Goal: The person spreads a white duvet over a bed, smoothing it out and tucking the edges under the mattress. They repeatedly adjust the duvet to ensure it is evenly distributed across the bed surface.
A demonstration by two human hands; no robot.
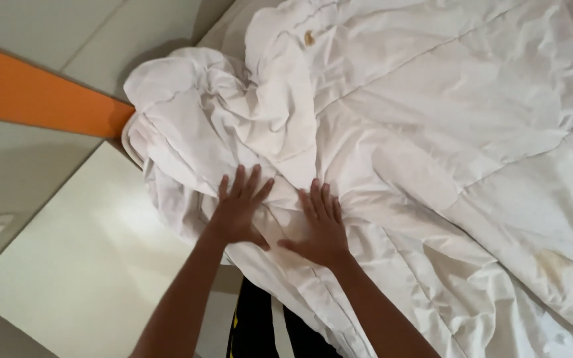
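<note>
White quilted duvet point(432, 132), crumpled, stained; left hand point(239, 211), right hand point(323, 227) pressing flat, fingers point(254, 182) spread, grasping nothing.

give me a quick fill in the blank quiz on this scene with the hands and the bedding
1. Both hands, the left hand and the right hand, lie flat with fingers spread on a crumpled quilted duvet of ____ colour.
2. The band along the wall at upper left is ____.
3. The bunched-up heap of the duvet lies on the ____ side of the picture.
4. The pale smooth tabletop lies below the person's ____ arm.

Missing words: white; orange; left; left
</note>
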